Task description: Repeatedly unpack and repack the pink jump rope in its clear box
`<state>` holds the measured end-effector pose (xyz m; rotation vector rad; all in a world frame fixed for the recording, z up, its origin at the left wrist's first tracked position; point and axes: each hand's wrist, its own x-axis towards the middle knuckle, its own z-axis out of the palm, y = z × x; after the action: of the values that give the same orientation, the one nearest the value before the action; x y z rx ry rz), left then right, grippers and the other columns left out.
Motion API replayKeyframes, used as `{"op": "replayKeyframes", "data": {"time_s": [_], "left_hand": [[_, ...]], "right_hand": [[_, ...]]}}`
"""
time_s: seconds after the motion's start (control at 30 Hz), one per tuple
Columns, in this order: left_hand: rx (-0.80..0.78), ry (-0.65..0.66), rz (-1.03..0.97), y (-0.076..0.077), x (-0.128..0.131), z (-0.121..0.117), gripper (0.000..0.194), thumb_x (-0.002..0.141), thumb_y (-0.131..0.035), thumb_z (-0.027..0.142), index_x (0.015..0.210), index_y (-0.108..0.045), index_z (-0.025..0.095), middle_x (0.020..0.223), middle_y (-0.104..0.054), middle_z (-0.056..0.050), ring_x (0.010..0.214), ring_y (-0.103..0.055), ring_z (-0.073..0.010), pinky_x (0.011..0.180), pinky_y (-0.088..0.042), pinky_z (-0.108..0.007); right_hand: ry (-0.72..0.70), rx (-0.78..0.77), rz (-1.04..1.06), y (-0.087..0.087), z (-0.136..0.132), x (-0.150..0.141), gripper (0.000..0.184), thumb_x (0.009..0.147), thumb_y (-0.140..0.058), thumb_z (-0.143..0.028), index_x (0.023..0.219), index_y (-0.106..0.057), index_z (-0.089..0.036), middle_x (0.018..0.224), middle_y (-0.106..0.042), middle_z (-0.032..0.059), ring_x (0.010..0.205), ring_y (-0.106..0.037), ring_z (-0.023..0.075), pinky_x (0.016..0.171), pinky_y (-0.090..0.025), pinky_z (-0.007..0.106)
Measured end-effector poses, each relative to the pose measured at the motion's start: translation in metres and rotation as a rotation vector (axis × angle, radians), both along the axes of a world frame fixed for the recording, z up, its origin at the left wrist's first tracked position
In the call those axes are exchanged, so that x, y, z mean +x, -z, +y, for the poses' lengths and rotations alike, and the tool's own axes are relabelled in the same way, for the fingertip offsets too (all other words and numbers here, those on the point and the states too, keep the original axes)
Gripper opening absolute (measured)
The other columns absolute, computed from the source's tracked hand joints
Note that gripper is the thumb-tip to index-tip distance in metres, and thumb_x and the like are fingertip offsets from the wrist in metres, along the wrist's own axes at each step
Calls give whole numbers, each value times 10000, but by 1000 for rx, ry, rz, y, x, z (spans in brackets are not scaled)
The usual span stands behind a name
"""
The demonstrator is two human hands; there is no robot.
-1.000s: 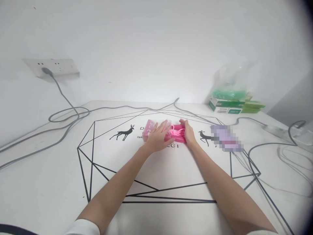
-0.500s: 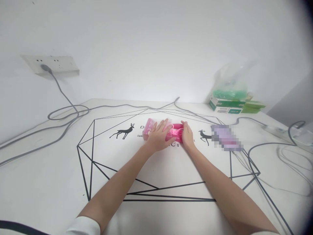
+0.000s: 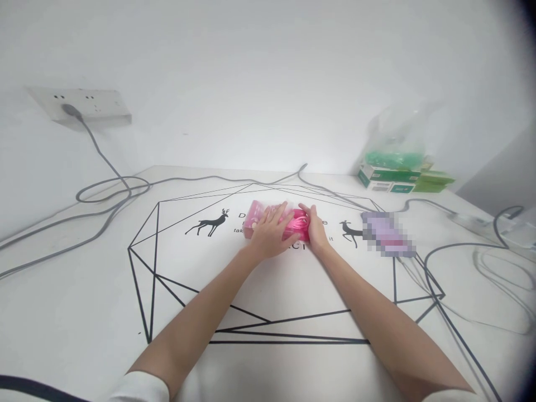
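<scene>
A pink box with a clear part (image 3: pixel 251 219) lies on its side at the middle of the table. My left hand (image 3: pixel 270 230) is laid across it, fingers spread over the top and thumb along the near side, holding it. Out of the box's right end shows a pink jump rope (image 3: pixel 300 221), its cord bundled between what look like handles. My right hand (image 3: pixel 317 230) is cupped around the outer end of the rope, palm pressed against it. The rope's inner part is hidden by the box and my left hand.
A blurred-out purple phone-like object (image 3: pixel 387 233) lies to the right with cables. Green-and-white boxes (image 3: pixel 389 174) with a plastic bag (image 3: pixel 396 148) stand at the back right. Grey cable (image 3: pixel 111 167) runs from a wall socket (image 3: pixel 96 106); a power strip (image 3: pixel 477 223) sits far right.
My right hand has moved slightly left towards the box, and less of the jump rope sticks out of it. My left hand keeps its hold on the box.
</scene>
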<state>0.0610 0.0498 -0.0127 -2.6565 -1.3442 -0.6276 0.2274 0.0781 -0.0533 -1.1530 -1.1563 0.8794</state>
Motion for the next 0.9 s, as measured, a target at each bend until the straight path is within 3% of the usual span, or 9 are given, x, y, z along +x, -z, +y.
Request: {"op": "replayKeyframes", "data": {"time_s": [0.17, 0.33, 0.5, 0.7, 0.9], "left_hand": [[-39, -2, -13, -1, 0, 0, 650, 953, -481, 570, 1492, -405, 215, 1634, -235, -76, 1507, -218, -301, 1247, -158, -501], [-41, -6, -13, 0, 0, 1, 663, 955, -467, 576, 1495, -400, 198, 1638, -219, -79, 1510, -199, -314, 1248, -165, -495], [-16, 31, -20, 1, -2, 3, 657, 961, -454, 558, 1497, -383, 185, 1629, -242, -104, 1505, -225, -297, 1241, -195, -488], [9, 39, -27, 4, -2, 4, 665, 967, -435, 571, 1496, -378, 173, 1634, -228, -108, 1508, -213, -305, 1239, -190, -498], [-50, 51, -29, -4, -2, 1, 669, 957, -478, 530, 1528, -311, 224, 1647, -192, -85, 1508, -212, -306, 1228, -199, -513]], "right_hand": [[-57, -66, 170, 0, 1, 2, 742, 945, -240, -708, 1357, -597, -205, 1354, -639, 87, 1248, -597, 259, 1050, -474, 425], [61, 49, -13, 3, -2, 2, 533, 914, -489, -541, 1310, -629, -212, 1445, -562, 75, 1363, -486, 238, 1171, -336, 446], [37, 108, -242, 1, -6, -1, 555, 930, -456, -563, 1307, -635, -197, 1494, -506, 94, 1426, -404, 226, 1230, -223, 431], [41, 5, -229, -2, -3, -3, 611, 938, -409, -586, 1348, -597, -174, 1504, -491, 110, 1438, -389, 227, 1236, -204, 428], [44, -28, -173, 0, 3, -6, 493, 916, -484, -474, 1314, -622, -218, 1490, -513, 71, 1422, -410, 224, 1223, -236, 445]]}}
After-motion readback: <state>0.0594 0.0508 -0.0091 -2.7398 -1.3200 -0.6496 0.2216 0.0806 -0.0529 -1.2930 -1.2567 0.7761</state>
